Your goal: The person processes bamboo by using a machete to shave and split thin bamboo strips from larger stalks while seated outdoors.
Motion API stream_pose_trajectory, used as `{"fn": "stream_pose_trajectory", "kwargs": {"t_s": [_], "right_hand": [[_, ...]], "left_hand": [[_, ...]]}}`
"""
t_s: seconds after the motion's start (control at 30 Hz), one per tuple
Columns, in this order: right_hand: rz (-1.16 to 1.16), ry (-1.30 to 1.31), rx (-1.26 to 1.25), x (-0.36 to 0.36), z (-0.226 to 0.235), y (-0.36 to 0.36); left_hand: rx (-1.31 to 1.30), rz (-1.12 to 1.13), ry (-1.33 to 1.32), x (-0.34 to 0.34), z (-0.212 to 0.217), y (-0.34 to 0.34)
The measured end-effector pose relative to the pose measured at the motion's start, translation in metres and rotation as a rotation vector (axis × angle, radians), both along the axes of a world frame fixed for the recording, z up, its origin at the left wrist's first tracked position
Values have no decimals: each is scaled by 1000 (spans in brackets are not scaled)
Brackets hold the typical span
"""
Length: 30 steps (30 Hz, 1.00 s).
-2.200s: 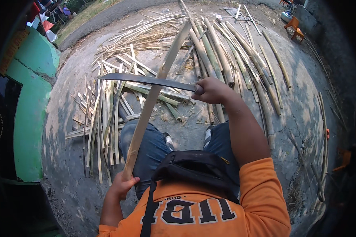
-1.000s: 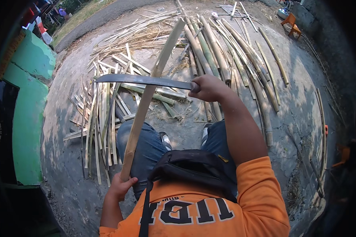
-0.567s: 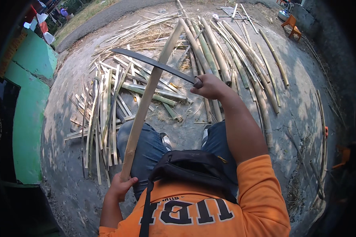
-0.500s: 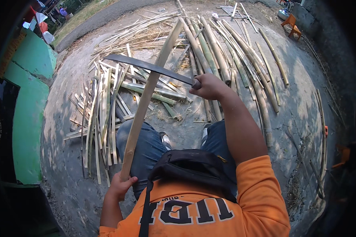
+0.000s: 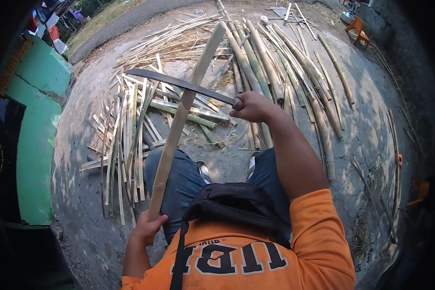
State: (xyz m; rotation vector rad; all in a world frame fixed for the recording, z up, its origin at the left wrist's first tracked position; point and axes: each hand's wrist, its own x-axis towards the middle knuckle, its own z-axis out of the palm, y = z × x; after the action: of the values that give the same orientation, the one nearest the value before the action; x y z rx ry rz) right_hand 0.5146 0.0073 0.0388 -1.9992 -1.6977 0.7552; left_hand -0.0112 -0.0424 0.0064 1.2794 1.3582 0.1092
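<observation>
The hands are apart, each clamped on something. The left hand, near and left, grips the near end of a slat, which slants toward the far side, in front of the left knee. The right hand is closed around the handle of a knife, its blade lying across the slat and pointing left. Strips lie piled on the ground at left; poles lie far right.
</observation>
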Motion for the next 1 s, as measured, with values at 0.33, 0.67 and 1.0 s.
{"fn": "stream_pose_trajectory", "kwargs": {"t_s": [0.33, 0.67, 1.0], "right_hand": [[-110, 77, -53, 23, -26, 9], [110, -143, 52, -32, 6, -1], [-140, -23, 81, 15, -30, 16]], "left_hand": [[66, -65, -20, -2, -2, 2], [84, -64, -21, -11, -16, 2], [145, -95, -7, -7, -12, 0]]}}
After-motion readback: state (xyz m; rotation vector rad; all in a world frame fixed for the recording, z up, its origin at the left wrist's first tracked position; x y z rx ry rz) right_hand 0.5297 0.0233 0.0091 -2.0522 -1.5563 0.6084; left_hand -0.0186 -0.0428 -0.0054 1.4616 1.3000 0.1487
